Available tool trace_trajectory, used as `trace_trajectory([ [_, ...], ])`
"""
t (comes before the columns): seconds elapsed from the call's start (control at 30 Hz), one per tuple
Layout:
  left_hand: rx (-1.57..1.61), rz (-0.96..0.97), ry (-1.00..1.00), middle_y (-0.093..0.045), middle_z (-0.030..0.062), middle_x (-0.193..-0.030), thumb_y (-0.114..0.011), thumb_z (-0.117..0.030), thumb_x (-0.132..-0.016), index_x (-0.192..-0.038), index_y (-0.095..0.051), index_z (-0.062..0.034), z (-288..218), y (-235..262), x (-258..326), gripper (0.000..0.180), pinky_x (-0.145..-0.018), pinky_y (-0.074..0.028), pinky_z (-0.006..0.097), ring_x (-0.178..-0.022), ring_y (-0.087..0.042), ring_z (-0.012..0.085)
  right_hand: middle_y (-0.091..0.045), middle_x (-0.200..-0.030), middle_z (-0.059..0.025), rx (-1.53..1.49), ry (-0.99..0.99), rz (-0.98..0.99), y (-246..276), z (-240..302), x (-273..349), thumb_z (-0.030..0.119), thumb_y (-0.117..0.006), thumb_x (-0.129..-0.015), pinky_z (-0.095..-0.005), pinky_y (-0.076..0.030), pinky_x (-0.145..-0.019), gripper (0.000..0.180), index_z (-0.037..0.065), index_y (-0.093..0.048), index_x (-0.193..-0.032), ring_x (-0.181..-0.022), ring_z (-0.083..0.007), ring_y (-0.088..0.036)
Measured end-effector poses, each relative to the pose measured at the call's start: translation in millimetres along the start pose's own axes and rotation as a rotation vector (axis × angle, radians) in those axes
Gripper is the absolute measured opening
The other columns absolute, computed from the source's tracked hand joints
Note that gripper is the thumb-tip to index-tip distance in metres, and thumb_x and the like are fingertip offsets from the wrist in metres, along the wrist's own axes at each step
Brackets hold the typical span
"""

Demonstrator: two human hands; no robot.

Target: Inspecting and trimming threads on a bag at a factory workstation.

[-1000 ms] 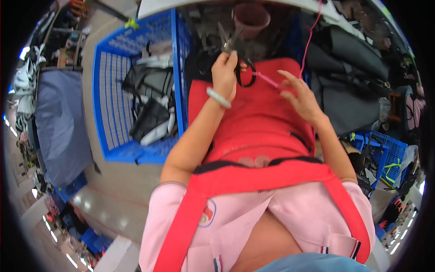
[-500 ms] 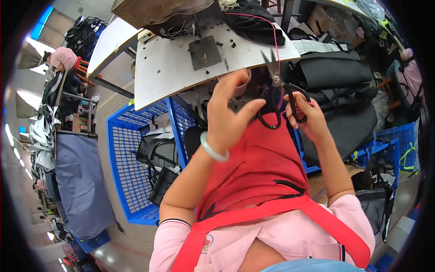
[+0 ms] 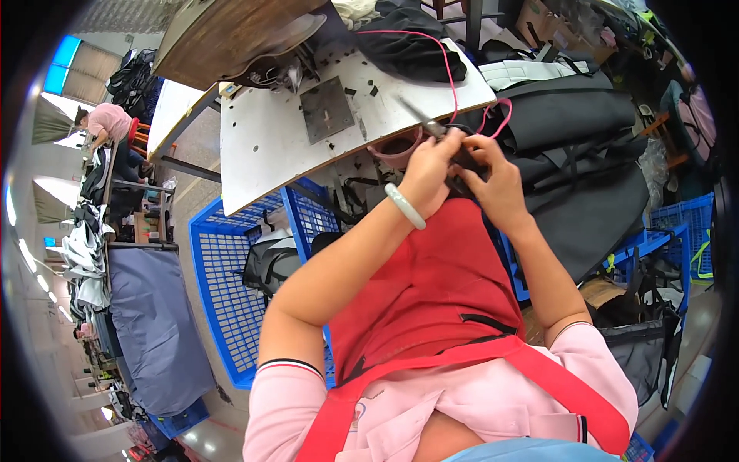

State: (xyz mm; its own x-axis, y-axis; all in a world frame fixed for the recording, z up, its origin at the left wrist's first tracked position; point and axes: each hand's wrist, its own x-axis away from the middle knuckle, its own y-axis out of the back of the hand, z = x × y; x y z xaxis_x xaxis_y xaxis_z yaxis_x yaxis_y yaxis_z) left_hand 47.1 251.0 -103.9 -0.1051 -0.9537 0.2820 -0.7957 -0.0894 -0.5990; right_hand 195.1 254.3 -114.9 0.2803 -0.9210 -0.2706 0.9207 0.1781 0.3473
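The left hand (image 3: 429, 171) and the right hand (image 3: 493, 179) meet in front of the chest, fingers curled together over a small dark piece of material (image 3: 464, 160) pinched between them. The left hand's grip is also closed on a pair of metal scissors (image 3: 422, 119), whose thin blades poke up and to the left out of the fist, over the edge of the white table (image 3: 265, 146). The right hand's grip is clamped on the dark piece; how far its fingers wrap round it cannot be told. A pale green bangle (image 3: 404, 206) sits on the left wrist.

Just behind the hands, a round pink plastic cup (image 3: 396, 150) hangs at the table edge, and a pink cord (image 3: 450, 69) runs from the table top down past the hands. On the table lie a square grey metal plate (image 3: 326, 109), scattered black scraps, and a heap of black fabric (image 3: 412, 46). A red apron (image 3: 431, 292) covers the lap below the hands. To the left stands a blue plastic crate (image 3: 223, 308) holding black pieces; to the right, stacked black padded panels (image 3: 585, 154). Far left, another person in a pink shirt (image 3: 104, 123) sits at a distant table.
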Motion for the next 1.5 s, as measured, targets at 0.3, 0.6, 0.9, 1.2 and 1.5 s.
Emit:
trace_trajectory([
  [0.3, -1.702, -0.367, -0.984, -0.063, 0.0173, -0.115, -0.072, -0.023, -0.078, -0.118, -0.064, -0.0102, -107, 36, -135, 0.043, -0.091, -0.050, 0.039, -0.103, -0.062, 0.0351, -0.063, -0.076, 0.0003, -0.070, -0.173, -0.085, 110, 2, -41, 0.006, -0.067, -0.084, -0.0186, -0.042, -0.062, 0.033, 0.001, -0.056, -0.115, -0.068, -0.0043, -0.053],
  [0.6, -1.760, -0.551, -0.793, -0.066, 0.0195, -0.108, -0.054, -0.010, -0.073, -0.108, -0.071, -0.0099, -179, 41, -223, 0.038, -0.095, -0.048, 0.038, -0.107, -0.061, 0.0345, -0.066, -0.078, -0.0149, 0.392, -0.003, 0.424, 70, 6, -104, 0.024, -0.071, -0.073, -0.0412, -0.047, -0.069, 0.038, 0.001, -0.062, -0.103, -0.072, -0.0342, -0.062],
  [0.9, -1.728, -0.542, -0.718, -0.063, 0.0297, -0.107, -0.050, -0.011, -0.076, -0.106, -0.066, 0.0026, -191, 0, -211, 0.037, -0.095, -0.048, 0.042, -0.105, -0.061, 0.0414, -0.067, -0.100, -0.0218, 0.595, 0.128, 0.025, -50, -71, -283, 0.023, -0.068, -0.074, -0.0439, -0.050, -0.085, 0.033, 0.002, -0.066, -0.100, -0.099, -0.0382, -0.062],
  [1.2, -1.857, -0.555, -0.665, -0.047, 0.0192, -0.131, -0.059, -0.004, -0.075, -0.124, -0.058, -0.0106, -114, 28, -121, 0.049, -0.093, -0.048, 0.042, -0.106, -0.059, 0.0380, -0.068, -0.105, -0.0145, 0.140, 0.267, -0.082, -10, -102, -235, 0.009, -0.054, -0.082, -0.0326, -0.048, -0.089, 0.029, 0.003, -0.070, -0.106, -0.098, -0.0263, -0.065],
  [1.5, -1.302, -0.815, -0.659, -0.056, 0.0161, -0.116, -0.059, 0.002, -0.076, -0.111, -0.062, -0.0031, 55, 185, 190, 0.035, -0.088, -0.047, 0.036, -0.106, -0.056, 0.0318, -0.061, -0.093, -0.0055, 0.077, 0.150, 0.014, -18, -102, 43, -0.006, -0.055, -0.088, -0.0272, -0.047, -0.081, 0.015, 0.002, -0.064, -0.096, -0.088, -0.0156, -0.059],
])
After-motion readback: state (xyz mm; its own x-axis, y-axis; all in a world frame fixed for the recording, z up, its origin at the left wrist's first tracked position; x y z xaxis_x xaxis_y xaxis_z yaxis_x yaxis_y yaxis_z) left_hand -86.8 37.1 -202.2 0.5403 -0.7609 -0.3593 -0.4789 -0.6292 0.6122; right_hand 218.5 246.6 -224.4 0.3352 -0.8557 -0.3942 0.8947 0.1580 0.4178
